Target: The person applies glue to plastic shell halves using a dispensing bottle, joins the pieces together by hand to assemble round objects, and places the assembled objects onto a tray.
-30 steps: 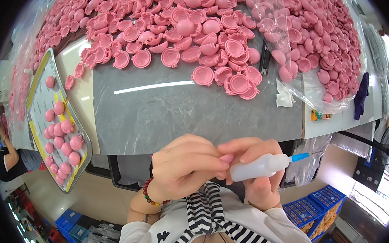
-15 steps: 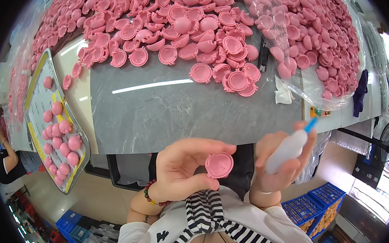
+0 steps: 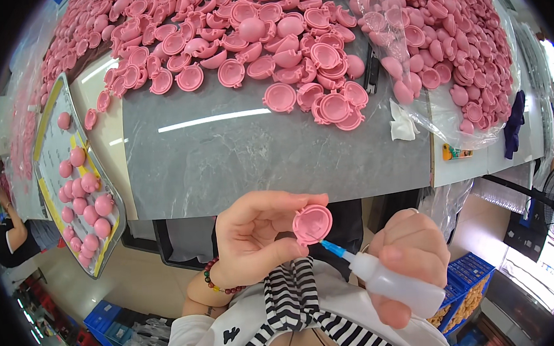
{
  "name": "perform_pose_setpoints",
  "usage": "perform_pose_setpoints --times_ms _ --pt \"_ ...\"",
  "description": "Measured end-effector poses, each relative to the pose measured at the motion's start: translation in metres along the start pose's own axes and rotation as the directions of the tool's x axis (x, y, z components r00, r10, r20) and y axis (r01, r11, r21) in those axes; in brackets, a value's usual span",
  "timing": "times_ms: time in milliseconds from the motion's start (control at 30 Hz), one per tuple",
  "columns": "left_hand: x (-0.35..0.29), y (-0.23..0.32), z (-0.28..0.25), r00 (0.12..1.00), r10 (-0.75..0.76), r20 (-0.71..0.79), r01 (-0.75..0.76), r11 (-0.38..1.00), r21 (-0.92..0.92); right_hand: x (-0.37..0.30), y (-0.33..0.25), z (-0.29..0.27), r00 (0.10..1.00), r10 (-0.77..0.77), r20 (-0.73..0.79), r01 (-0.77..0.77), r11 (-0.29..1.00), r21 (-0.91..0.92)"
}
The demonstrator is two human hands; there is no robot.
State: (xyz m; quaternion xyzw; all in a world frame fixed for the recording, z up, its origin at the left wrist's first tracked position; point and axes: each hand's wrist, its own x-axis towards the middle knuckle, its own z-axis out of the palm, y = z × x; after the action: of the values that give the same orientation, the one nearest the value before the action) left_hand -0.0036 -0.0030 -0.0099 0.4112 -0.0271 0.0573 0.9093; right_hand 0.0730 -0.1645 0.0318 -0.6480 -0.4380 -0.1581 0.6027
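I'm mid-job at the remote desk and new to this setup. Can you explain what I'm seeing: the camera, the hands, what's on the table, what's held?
There is no machine: these are a person's bare hands. A wide fisheye camera worn on the head looks down, so straight edges bend near the rim; picture left is the person's left.

The left hand holds a small pink cup, hollow side showing. The right hand grips a whitish squeeze bottle, its blue tip aimed at the cup; I can't tell whether they touch.

On the grey tabletop lies a heap of pink pieces, many of them open cups. At the right, more pieces lie in clear plastic; at the left, a tray carries pink balls.
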Motion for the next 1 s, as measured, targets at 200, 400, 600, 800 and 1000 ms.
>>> perform_pose_setpoints --times_ms 200,400,600,800,1000 --pt "0.002 0.001 0.0 1.0 0.017 0.018 -0.018 0.999 0.037 0.002 0.0 0.003 0.999 -0.022 0.043 0.023 1.0 -0.019" --pt "0.002 0.002 -0.002 1.0 0.017 0.022 -0.018 0.999 0.051 0.002 0.0 0.006 1.0 -0.006 0.024 0.006 1.0 -0.024" --pt "0.002 0.003 -0.001 0.999 0.031 0.021 -0.033 0.998 0.052 0.001 0.005 0.012 0.999 -0.007 -0.039 0.006 1.0 -0.025" --pt "0.003 0.004 0.0 0.999 0.048 0.005 -0.049 0.995 0.086 0.001 0.006 0.011 0.999 -0.011 -0.04 0.009 0.999 -0.048" --pt "0.003 0.005 0.005 0.993 0.107 -0.039 -0.098 0.979 0.179 0.0 0.007 0.01 0.998 -0.025 -0.05 0.022 0.997 -0.074"
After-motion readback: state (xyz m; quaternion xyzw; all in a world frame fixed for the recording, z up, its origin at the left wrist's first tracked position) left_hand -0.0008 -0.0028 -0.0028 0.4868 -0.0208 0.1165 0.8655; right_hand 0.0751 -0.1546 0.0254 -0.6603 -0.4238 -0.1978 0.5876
